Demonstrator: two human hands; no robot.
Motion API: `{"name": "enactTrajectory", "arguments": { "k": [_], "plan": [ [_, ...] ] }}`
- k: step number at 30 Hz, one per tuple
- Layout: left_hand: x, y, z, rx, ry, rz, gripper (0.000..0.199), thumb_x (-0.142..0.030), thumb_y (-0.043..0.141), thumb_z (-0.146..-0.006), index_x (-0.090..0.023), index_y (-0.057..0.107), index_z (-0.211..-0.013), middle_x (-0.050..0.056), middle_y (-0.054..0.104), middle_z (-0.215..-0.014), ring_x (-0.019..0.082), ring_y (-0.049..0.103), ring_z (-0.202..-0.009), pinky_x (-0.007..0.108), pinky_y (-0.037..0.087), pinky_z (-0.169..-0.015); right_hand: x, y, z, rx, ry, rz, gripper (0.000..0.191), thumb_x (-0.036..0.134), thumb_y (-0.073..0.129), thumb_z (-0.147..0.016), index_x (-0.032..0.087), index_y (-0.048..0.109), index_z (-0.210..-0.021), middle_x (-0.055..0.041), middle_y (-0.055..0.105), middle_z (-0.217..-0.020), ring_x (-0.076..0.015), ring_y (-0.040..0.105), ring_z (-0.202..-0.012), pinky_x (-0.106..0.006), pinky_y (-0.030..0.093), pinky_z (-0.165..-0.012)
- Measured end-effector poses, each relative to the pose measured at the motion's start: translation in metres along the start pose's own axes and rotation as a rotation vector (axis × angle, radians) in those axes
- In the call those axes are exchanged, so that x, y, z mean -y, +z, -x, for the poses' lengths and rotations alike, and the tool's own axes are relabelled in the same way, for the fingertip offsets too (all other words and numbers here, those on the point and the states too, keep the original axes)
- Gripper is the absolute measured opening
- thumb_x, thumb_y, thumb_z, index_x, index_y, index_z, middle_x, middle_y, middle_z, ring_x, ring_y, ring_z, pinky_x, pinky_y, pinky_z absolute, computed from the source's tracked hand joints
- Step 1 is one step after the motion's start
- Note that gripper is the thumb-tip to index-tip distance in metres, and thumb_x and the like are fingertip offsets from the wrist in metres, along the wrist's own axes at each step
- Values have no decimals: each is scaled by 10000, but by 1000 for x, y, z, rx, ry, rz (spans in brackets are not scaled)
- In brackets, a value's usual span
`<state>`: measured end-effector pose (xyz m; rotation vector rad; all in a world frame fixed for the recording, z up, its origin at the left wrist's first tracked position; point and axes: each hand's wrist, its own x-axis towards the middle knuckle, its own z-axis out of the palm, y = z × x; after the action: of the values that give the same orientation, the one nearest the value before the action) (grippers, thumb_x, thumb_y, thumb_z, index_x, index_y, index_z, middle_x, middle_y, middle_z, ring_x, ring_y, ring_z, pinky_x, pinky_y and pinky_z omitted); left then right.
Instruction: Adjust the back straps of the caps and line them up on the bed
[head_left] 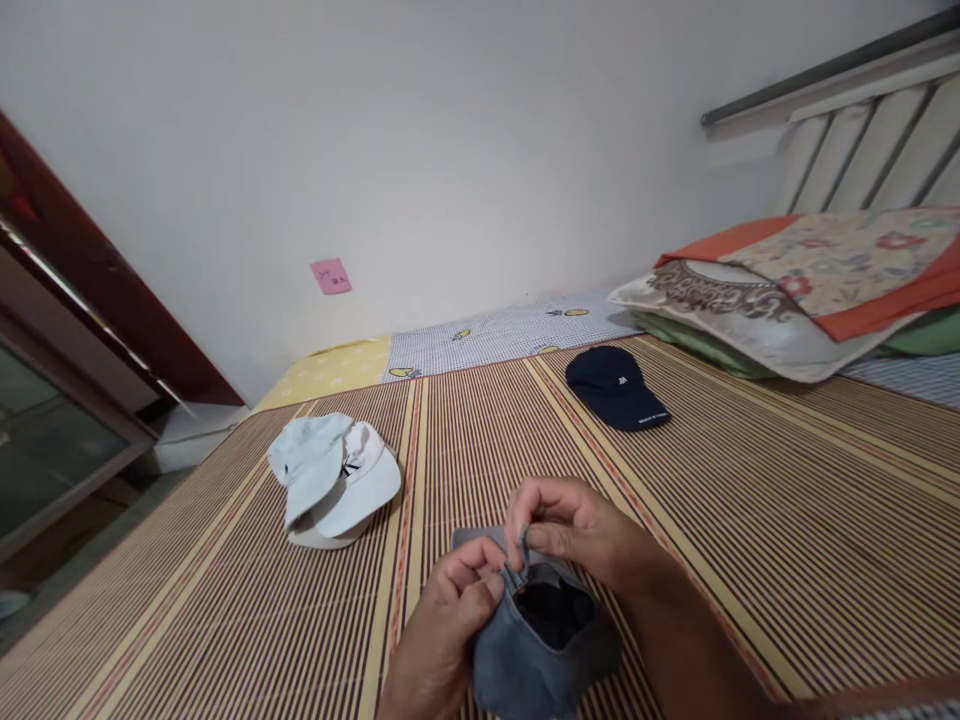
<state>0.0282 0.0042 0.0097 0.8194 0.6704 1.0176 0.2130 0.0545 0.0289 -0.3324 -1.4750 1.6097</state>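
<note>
A grey-blue baseball cap (536, 665) is between my hands at the bottom middle, its back opening facing me. My left hand (450, 620) pinches the cap's edge near the base of its adjusting strap (523, 548). Thumb and fingers of my right hand (574, 530) are closed on the strap's free end, just above. Part of the cap's brim shows beyond my left fingers. To the left, a pale blue cap (311, 455) overlaps a white cap (367, 480) with a dark logo. A navy cap (611, 385) lies farther off to the right.
The caps rest on a striped bamboo mat (480, 440) over a bed. Pillows (787, 290) with floral and orange covers are stacked at the right, below a white radiator (877, 140). A pink note (331, 276) is on the wall. The bed's edge runs along the left.
</note>
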Motion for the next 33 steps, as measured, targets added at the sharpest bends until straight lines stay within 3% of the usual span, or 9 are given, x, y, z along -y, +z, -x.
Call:
{"name": "enactTrajectory", "arguments": {
  "k": [4, 9, 15, 27, 33],
  "plan": [
    [1, 3, -1, -13, 20, -17, 220, -296, 841, -737, -163, 679, -804, -10, 615, -748, 75, 498, -630, 191, 363, -602, 3, 2, -1, -37, 10, -55, 212, 357, 754, -880, 156, 688, -874, -8, 672, -752, -105, 615, -690, -214, 467, -654],
    [3, 4, -4, -32, 44, 38, 182, -219, 826, -738, -193, 648, -766, -36, 622, -698, 79, 527, -630, 208, 419, -681, 9, 6, -1, -63, 46, 69, 156, 313, 719, -892, 157, 719, -887, -2, 662, -762, -94, 592, -683, -206, 459, -648],
    [6, 8, -4, -91, 49, 85, 230, -250, 834, -751, -190, 612, -770, -35, 641, -701, 72, 532, -626, 195, 390, -641, 14, 9, 0, -98, 66, 221, 121, 279, 701, -869, 163, 734, -860, 0, 647, -771, -94, 547, -662, -212, 435, -621],
    [5, 7, -5, -91, 67, -22, 283, -333, 822, -783, -176, 587, -803, -32, 617, -703, 65, 493, -576, 192, 361, -555, 23, 9, 6, -149, 105, 469, 44, 185, 691, -797, 165, 660, -773, 59, 506, -639, -72, 375, -560, -201, 294, -499],
    [4, 7, -3, -112, 84, -111, 301, -363, 819, -788, -168, 592, -811, -41, 591, -685, 57, 473, -570, 185, 348, -550, 25, 11, 6, -159, 129, 514, 30, 171, 672, -790, 164, 666, -761, 64, 484, -603, -74, 376, -544, -200, 294, -487]
  ]
}}
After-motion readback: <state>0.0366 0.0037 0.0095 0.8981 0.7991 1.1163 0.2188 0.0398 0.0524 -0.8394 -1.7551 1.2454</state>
